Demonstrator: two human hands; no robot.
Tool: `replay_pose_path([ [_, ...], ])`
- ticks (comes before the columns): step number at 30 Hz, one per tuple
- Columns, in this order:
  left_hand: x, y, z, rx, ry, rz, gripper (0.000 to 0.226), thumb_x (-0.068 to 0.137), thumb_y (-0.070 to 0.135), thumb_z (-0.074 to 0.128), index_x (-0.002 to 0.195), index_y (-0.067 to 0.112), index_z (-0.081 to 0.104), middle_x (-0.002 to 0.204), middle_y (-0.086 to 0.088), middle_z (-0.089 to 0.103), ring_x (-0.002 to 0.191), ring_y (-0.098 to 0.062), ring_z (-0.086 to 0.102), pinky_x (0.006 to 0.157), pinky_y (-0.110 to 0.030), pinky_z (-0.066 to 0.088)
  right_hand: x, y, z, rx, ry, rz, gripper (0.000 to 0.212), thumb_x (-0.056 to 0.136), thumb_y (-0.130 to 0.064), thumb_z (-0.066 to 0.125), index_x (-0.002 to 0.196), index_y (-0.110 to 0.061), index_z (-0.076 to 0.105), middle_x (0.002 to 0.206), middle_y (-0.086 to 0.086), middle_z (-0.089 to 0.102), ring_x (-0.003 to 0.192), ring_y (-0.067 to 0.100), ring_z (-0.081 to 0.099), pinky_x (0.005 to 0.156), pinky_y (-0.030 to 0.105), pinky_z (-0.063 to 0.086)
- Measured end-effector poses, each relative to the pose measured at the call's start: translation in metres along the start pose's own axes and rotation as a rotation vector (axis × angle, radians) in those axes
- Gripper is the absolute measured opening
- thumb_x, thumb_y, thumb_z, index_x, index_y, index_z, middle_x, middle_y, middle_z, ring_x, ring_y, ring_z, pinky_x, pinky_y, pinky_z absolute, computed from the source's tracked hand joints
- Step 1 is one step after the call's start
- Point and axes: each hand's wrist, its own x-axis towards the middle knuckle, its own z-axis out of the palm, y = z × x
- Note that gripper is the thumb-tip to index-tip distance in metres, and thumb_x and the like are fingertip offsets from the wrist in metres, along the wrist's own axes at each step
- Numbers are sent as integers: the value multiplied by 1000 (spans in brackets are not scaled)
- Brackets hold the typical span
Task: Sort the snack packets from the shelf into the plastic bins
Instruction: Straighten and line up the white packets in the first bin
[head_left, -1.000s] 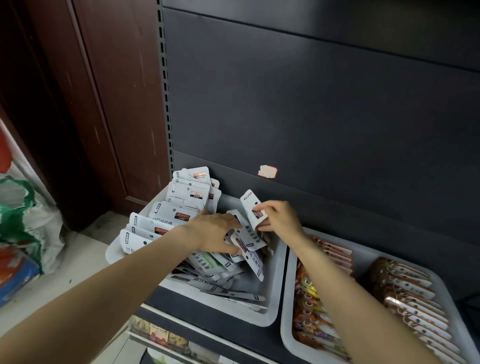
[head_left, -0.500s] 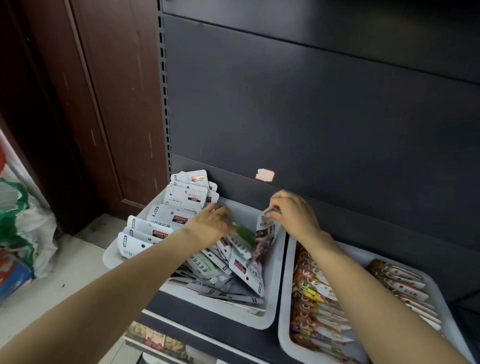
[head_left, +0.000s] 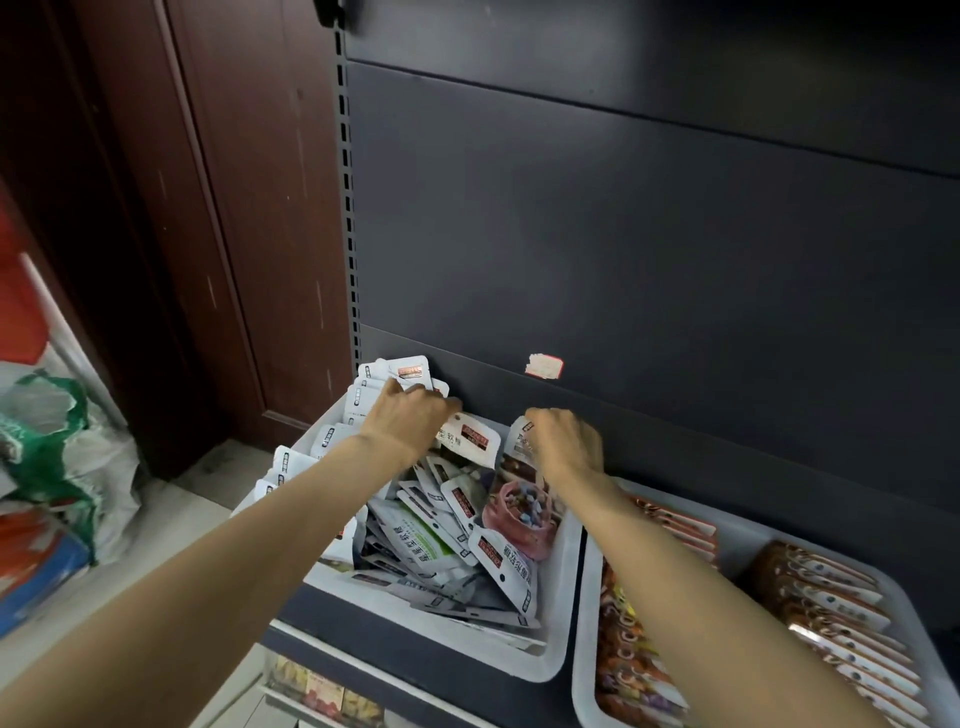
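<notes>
A white plastic bin (head_left: 553, 660) on the shelf holds several white snack packets (head_left: 498, 558), some standing in a row along its left side, others loose in a heap. My left hand (head_left: 408, 423) is at the bin's far end, fingers curled over the upright packets (head_left: 410, 371) there. My right hand (head_left: 563, 441) pinches the top of a pink-pictured packet (head_left: 517, 512) at the bin's far right corner. A second white bin (head_left: 584, 613) to the right holds rows of brown and orange packets (head_left: 826, 597).
The dark metal shelf back panel (head_left: 649, 234) rises right behind both bins, with a torn price sticker (head_left: 543, 365) on it. A brown wooden door (head_left: 234, 208) stands to the left. Bags (head_left: 57, 457) lie on the floor at left. A lower shelf (head_left: 322, 693) holds more snacks.
Both hands moved toward the bin's far end. My left hand went from the loose heap to the upright packets at the back; my right hand drew the pink-pictured packet upright.
</notes>
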Motion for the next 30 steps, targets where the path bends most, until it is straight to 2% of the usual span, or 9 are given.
replay_pose_path([
  [3,12,12,7,-132,-24,-126,38,87,-4,43,116,19,52,108,-6,64,106,-27,58,93,-38,34,-5,19,-4,180,-20,25,27,94,-24,57,68,-24,51,83,5,65,77,21,58,57,26,36],
  [6,27,26,12,-372,-8,-187,34,93,0,42,120,16,55,108,-11,65,104,-31,60,95,-43,39,-15,39,-11,325,-34,33,43,90,-30,62,56,-24,36,59,-11,46,61,12,48,47,26,28],
  [11,50,49,11,-746,-58,52,24,96,6,49,113,11,65,116,-5,66,107,-20,60,87,-21,42,-19,44,-10,155,121,9,22,88,-36,64,85,-14,61,95,-5,47,79,11,51,60,25,35],
  [15,54,44,11,-903,-64,27,25,99,15,44,111,11,66,114,-3,66,106,-18,60,81,-17,38,-3,28,-13,-45,165,-54,22,95,-17,53,115,-9,57,123,7,52,111,24,53,83,34,45],
  [17,47,39,16,-973,-41,-26,26,100,21,44,116,11,62,116,-5,65,109,-20,59,85,-22,40,3,21,-12,-162,107,-72,26,93,-5,48,119,-8,52,111,11,65,102,28,63,80,36,46],
  [20,35,32,21,-1051,-70,-45,33,96,22,53,127,9,52,122,-3,61,114,-17,56,90,-18,39,3,16,-8,-238,133,-107,31,79,-3,68,106,-11,56,77,6,71,68,25,69,60,31,47],
  [24,23,30,26,-910,-107,-2,41,87,19,65,124,12,50,123,-3,58,112,-20,57,93,-24,43,1,18,13,-56,-20,-139,26,99,-26,47,120,-12,46,108,8,65,97,29,65,70,34,41],
  [26,12,29,26,-856,-168,22,37,81,22,71,113,18,54,112,3,59,108,-18,57,90,-27,47,-2,23,22,-19,-98,-98,27,101,-22,41,125,-11,35,117,12,59,101,33,62,68,35,39],
  [30,-7,27,26,-619,-540,256,67,70,41,79,129,31,49,131,13,45,120,-11,43,96,-25,37,-11,33,26,106,-200,-100,42,95,-7,49,132,-13,28,93,15,65,78,34,63,61,33,38],
])
